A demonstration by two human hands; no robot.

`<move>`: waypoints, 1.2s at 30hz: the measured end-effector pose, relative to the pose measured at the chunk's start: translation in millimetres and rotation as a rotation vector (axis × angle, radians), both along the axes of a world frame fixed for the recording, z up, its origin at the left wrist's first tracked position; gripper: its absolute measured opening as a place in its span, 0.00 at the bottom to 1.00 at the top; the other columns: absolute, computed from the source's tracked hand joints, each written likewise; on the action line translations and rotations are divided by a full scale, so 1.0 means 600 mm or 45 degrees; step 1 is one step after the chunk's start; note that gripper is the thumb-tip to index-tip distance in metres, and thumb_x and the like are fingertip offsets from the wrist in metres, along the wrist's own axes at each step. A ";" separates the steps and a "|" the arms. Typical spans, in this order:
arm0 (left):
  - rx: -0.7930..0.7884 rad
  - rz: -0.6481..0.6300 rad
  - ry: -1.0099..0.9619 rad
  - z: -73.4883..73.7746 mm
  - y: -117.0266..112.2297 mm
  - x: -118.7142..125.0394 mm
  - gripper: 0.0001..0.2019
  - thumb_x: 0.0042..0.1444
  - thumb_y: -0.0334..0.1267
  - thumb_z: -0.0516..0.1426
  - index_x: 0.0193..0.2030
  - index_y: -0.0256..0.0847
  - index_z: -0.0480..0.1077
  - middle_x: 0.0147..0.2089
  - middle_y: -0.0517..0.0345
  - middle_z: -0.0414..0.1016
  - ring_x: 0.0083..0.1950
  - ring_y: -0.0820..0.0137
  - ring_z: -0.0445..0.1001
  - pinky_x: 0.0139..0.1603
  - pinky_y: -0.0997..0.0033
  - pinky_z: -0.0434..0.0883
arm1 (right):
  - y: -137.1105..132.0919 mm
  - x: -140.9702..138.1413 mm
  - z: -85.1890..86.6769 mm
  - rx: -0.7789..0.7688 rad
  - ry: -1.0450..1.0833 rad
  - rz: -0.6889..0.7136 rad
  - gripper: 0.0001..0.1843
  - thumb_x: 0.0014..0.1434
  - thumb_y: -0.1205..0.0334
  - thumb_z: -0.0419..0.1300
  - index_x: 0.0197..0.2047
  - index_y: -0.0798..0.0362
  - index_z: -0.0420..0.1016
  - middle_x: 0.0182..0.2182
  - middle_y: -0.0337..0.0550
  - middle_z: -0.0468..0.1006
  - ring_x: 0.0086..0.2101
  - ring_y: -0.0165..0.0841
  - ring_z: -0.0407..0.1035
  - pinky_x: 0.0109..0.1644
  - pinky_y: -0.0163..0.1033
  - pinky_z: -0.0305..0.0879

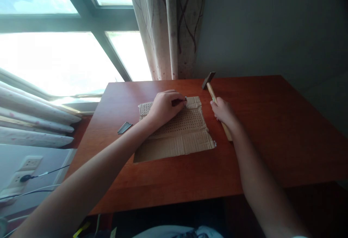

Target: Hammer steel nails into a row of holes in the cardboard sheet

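Cardboard (179, 140), corrugated, perforated, under left hand (163, 108)

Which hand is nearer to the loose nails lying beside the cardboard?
The left. The left hand, pinching a nail, rests on the cardboard, just right of the loose nails; the right hand grips the hammer on the cardboard's other side.
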State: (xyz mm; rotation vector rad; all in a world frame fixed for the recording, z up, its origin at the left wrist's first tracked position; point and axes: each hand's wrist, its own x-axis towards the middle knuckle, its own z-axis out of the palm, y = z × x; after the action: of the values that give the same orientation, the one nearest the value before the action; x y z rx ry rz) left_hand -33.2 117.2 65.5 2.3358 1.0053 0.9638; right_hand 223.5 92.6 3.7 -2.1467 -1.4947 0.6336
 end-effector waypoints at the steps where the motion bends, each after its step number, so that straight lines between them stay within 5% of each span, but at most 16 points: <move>1: -0.001 -0.002 0.002 0.000 0.001 0.000 0.06 0.58 0.35 0.60 0.36 0.39 0.80 0.37 0.53 0.81 0.36 0.69 0.77 0.38 0.70 0.72 | -0.002 0.001 -0.001 0.006 0.022 0.005 0.09 0.67 0.58 0.51 0.34 0.49 0.62 0.26 0.44 0.74 0.26 0.35 0.69 0.30 0.37 0.61; 6: -0.001 -0.008 0.010 -0.001 0.001 0.000 0.06 0.58 0.34 0.60 0.36 0.39 0.80 0.37 0.53 0.81 0.36 0.68 0.77 0.39 0.69 0.72 | -0.024 0.001 0.011 0.027 0.200 0.103 0.14 0.69 0.52 0.48 0.33 0.48 0.58 0.25 0.37 0.70 0.18 0.28 0.62 0.23 0.34 0.58; 11: -0.013 -0.032 0.012 -0.001 0.001 0.000 0.06 0.58 0.34 0.59 0.36 0.40 0.80 0.38 0.53 0.80 0.37 0.68 0.77 0.40 0.68 0.72 | -0.070 -0.009 0.078 0.190 0.463 0.314 0.19 0.68 0.42 0.46 0.37 0.48 0.62 0.25 0.34 0.67 0.19 0.27 0.60 0.22 0.34 0.56; 15: -0.013 -0.039 0.012 -0.002 0.000 0.001 0.07 0.59 0.33 0.59 0.36 0.39 0.79 0.38 0.52 0.80 0.38 0.67 0.77 0.41 0.68 0.72 | -0.101 -0.012 0.152 0.262 -0.012 0.433 0.20 0.67 0.44 0.51 0.29 0.48 0.63 0.21 0.36 0.65 0.22 0.29 0.59 0.26 0.36 0.52; 20: -0.013 -0.031 0.008 -0.001 -0.002 0.002 0.07 0.59 0.32 0.59 0.36 0.39 0.79 0.38 0.52 0.80 0.38 0.67 0.77 0.40 0.68 0.71 | -0.129 -0.013 0.206 0.261 -0.151 0.487 0.21 0.69 0.46 0.50 0.26 0.48 0.59 0.19 0.36 0.65 0.21 0.30 0.59 0.27 0.38 0.51; 26: -0.029 -0.034 0.003 0.002 -0.003 0.003 0.06 0.58 0.31 0.59 0.36 0.39 0.79 0.39 0.53 0.81 0.39 0.66 0.77 0.41 0.67 0.72 | -0.145 -0.015 0.237 0.242 -0.309 0.567 0.21 0.68 0.51 0.51 0.25 0.48 0.56 0.18 0.35 0.62 0.19 0.29 0.57 0.27 0.39 0.48; 36: -0.015 -0.031 -0.006 -0.002 -0.002 0.001 0.06 0.58 0.31 0.59 0.35 0.40 0.79 0.39 0.53 0.81 0.39 0.67 0.78 0.42 0.67 0.73 | -0.148 -0.027 0.239 0.260 -0.426 0.577 0.19 0.68 0.56 0.52 0.26 0.47 0.54 0.18 0.34 0.61 0.19 0.30 0.56 0.28 0.40 0.46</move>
State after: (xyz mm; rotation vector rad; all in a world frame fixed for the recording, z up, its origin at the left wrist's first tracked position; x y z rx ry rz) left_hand -32.6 116.2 64.4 2.3300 0.9754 0.9513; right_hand 207.3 3.9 146.9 -1.8303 -2.1556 0.2486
